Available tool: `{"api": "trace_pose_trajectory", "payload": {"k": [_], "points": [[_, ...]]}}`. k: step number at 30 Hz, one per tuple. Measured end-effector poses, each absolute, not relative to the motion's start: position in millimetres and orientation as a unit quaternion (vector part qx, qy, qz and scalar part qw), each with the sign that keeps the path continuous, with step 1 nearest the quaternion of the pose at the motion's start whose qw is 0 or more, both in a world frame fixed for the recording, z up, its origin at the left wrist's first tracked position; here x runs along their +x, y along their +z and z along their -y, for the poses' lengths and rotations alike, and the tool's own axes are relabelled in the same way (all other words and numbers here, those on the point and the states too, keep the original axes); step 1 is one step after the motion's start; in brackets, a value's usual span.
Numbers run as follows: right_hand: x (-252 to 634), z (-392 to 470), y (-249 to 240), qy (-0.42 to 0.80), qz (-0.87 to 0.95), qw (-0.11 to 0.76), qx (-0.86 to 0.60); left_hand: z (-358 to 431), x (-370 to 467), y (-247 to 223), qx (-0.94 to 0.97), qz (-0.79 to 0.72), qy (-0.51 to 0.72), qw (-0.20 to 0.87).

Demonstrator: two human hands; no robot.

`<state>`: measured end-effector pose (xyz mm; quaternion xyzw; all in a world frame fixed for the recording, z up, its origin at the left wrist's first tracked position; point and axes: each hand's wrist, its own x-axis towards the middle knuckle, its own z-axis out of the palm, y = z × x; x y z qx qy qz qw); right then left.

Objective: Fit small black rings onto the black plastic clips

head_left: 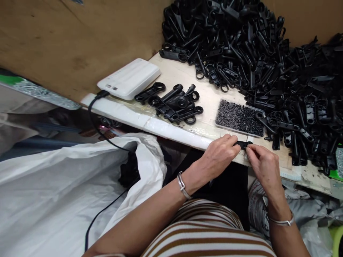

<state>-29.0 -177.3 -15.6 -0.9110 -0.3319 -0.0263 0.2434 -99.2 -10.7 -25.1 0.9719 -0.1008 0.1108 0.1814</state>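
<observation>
At the table's front edge, my left hand is closed round the left end of a small black plastic part. My right hand pinches with thumb and forefinger at that part's right end; anything tiny between the fingertips is too small to make out. Just behind both hands lies a clear plastic box filled with small dark pieces. A small group of black plastic parts rests on the table to the left of the box.
A large heap of black parts covers the back and right of the table. A white device with a black cable sits at the left. Below the edge hangs a white sack. Plastic bags lie lower right.
</observation>
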Motion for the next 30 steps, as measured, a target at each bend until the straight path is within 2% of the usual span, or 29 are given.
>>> {"api": "trace_pose_trajectory", "payload": {"k": [5,10,14,26,28,30], "points": [[-22,184,-11,0.095,0.254,0.326,-0.906,10,-99,-25,0.971,0.104,0.110,0.184],[-23,180,-5,0.113,0.209,0.319,-0.917,9,-99,-24,0.971,0.108,0.106,0.185],[-22,176,-3,0.081,0.252,0.271,-0.926,9,-100,-26,0.970,0.108,0.111,0.189],[-18,164,5,0.083,0.307,0.116,-0.941,9,-99,-28,0.967,0.117,0.126,0.189],[-24,159,5,0.059,0.316,0.062,-0.945,9,-99,-28,0.966,0.122,0.130,0.189],[-35,150,5,0.014,0.317,-0.032,-0.948,8,-99,-28,0.964,0.128,0.138,0.190]]}}
